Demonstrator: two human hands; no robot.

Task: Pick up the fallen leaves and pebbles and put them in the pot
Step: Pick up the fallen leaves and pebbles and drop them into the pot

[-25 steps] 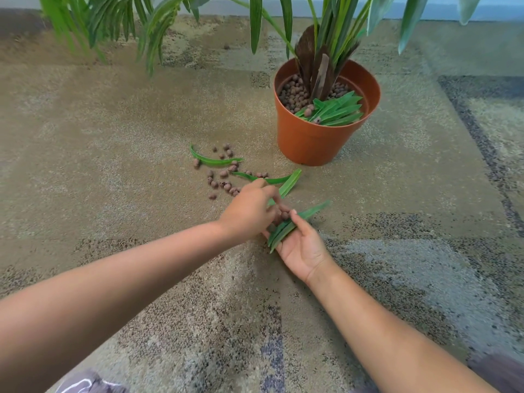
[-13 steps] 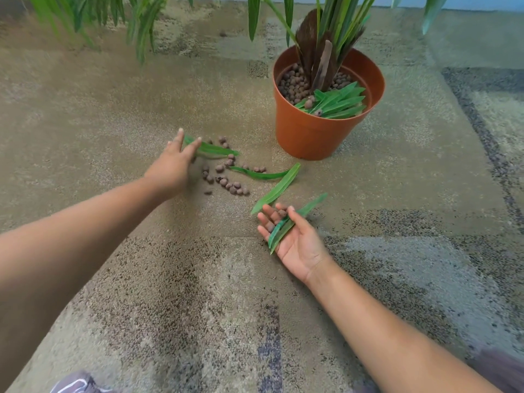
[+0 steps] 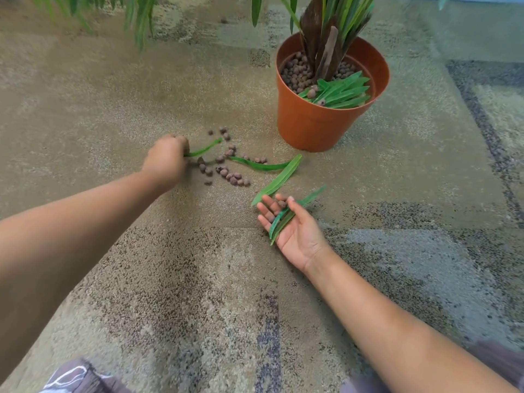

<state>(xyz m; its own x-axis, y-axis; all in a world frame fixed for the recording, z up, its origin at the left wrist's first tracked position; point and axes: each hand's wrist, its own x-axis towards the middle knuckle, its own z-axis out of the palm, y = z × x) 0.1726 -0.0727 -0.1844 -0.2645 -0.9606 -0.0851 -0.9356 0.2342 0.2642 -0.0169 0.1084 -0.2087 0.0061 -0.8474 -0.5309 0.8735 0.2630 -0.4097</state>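
An orange pot (image 3: 317,126) stands on the carpet, with brown pebbles and several green leaves inside it. My left hand (image 3: 167,158) is closed on one end of a curved green leaf (image 3: 205,149) left of the pot. Several brown pebbles (image 3: 226,171) lie scattered beside that hand. Two more leaves lie on the carpet, a curved leaf (image 3: 261,165) and a straight leaf (image 3: 279,178). My right hand (image 3: 293,226) rests palm up below them, holding a few green leaves (image 3: 283,218) and some pebbles under its thumb.
The pot's plant (image 3: 326,38) rises out of the frame, and fronds (image 3: 139,12) hang over the carpet at the top left. The patterned carpet (image 3: 198,279) covers the whole floor. My knees show at the bottom edge.
My left hand went from my right palm out to the left and has closed on the curved leaf, lifting its end. My right hand has stayed in place with its leaves.
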